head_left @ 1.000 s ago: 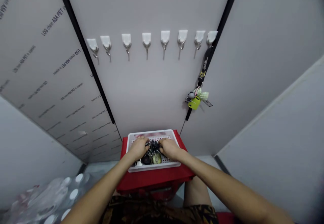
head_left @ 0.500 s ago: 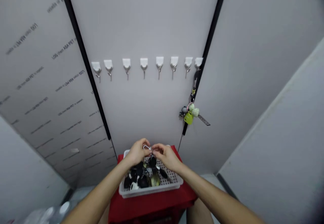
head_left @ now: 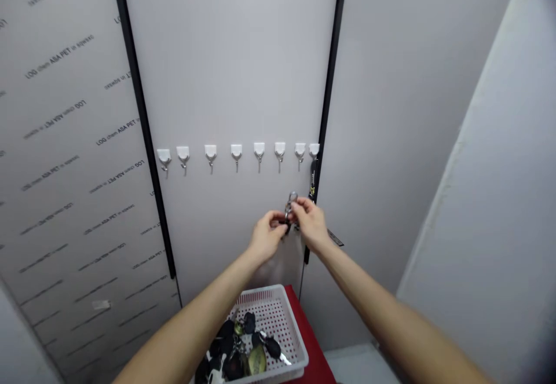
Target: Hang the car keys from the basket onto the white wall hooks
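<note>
A keychain (head_left: 292,200) with a silvery ring and clasp at its top is held up in front of the wall panel. My right hand (head_left: 311,222) pinches its metal part between thumb and fingers. Just below and to the left, my left hand (head_left: 266,237) is closed on its dark lower part, mostly hidden by the fingers. Above them runs a row of white wall hooks (head_left: 236,153). From the rightmost hook (head_left: 314,150) hangs a dark strap (head_left: 313,178), its lower end partly behind my right hand.
Under my forearms, a white perforated basket (head_left: 293,326) holds several dark keys and fobs (head_left: 234,337) and a yellowish oval piece (head_left: 257,361). It stands on a red-covered surface (head_left: 317,361). Black strips (head_left: 332,54) edge the panel, and side walls rise left and right.
Both hands have risen from over the basket to below the right-hand hooks, carrying the keychain. The view has shifted, so the hooks sit lower in the picture.
</note>
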